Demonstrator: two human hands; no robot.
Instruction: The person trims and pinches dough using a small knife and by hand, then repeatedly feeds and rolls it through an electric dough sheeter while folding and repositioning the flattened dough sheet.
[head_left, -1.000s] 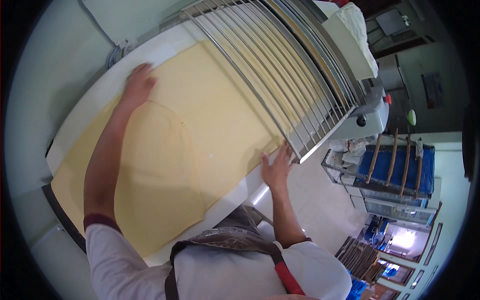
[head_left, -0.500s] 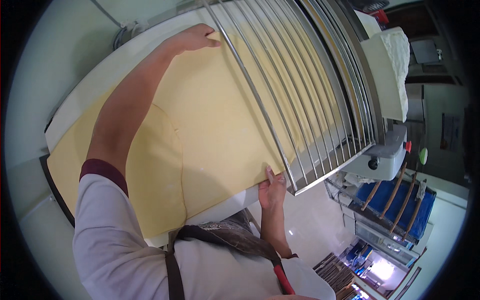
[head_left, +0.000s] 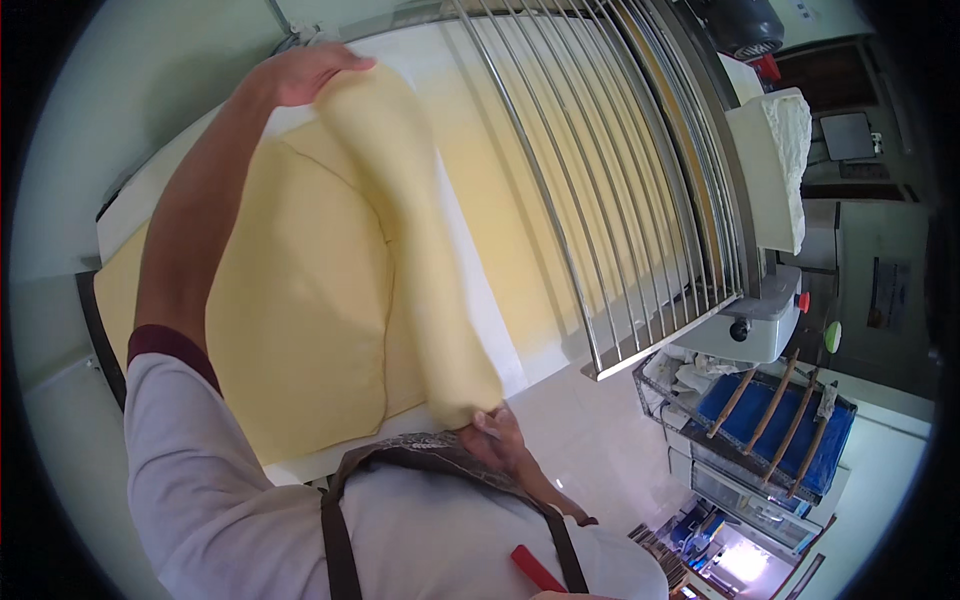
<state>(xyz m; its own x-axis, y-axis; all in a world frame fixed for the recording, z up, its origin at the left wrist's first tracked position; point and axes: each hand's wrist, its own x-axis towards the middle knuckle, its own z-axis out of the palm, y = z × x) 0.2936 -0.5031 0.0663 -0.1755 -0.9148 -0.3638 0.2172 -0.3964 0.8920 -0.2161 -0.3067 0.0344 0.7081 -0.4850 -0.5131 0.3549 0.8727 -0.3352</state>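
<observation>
A wide, pale yellow sheet of dough (head_left: 290, 300) lies on a white work surface (head_left: 485, 285), one layer overlapping another along a curved edge. Its right end is lifted into a soft, blurred fold between my hands. At the far end of this fold, my left hand (head_left: 310, 75) pinches the dough with thumb and fingers. Close to my apron, my right hand (head_left: 492, 440) grips the near end of the same fold. To the right, under a metal bar guard (head_left: 583, 190), a yellow area continues; whether it is dough or a stained surface I cannot tell.
Beyond the guard stand a white bin-like piece (head_left: 770, 165) and a grey machine housing (head_left: 750, 335) with a knob. A rack with a blue cover (head_left: 775, 425) and wooden rods is at the lower right. A wall (head_left: 110, 150) borders the left side.
Both hands have moved left, away from the bar guard, carrying the dough's right end with them. The dough has risen into a fold, baring a white strip of surface beside it.
</observation>
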